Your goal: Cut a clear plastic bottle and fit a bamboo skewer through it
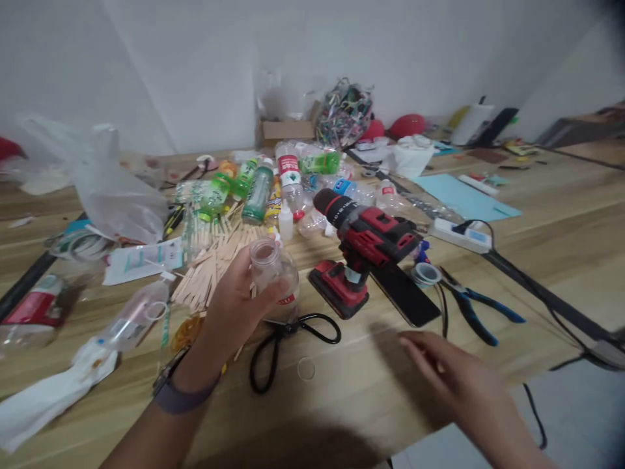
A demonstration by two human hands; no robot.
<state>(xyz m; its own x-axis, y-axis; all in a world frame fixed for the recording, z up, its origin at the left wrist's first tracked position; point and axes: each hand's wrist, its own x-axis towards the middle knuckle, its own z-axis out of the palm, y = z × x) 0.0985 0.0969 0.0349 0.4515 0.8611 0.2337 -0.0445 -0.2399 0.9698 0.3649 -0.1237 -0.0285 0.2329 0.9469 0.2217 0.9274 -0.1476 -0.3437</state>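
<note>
The left hand (239, 286) is curled around a clear plastic bottle (265, 254) with an open, threaded mouth, thumb across its front and fingers behind; the mouth tips upward. Just below that grip lie black-handled scissors (289, 328), handles spread, with a thin clear ring (306, 369) nearer the table edge. Beyond the hand, pale flat wooden sticks (208, 270) fan out in a heap.

The right hand (446, 368) is half open above the wooden table (351, 397), fingers together and loosely bent, its grasp empty as far as I can see. Just past its fingertips lies a black flat phone (407, 296), beside a red-and-black cordless drill (371, 234); blue-handled metal pliers (461, 292) rest beyond its knuckles.
</note>
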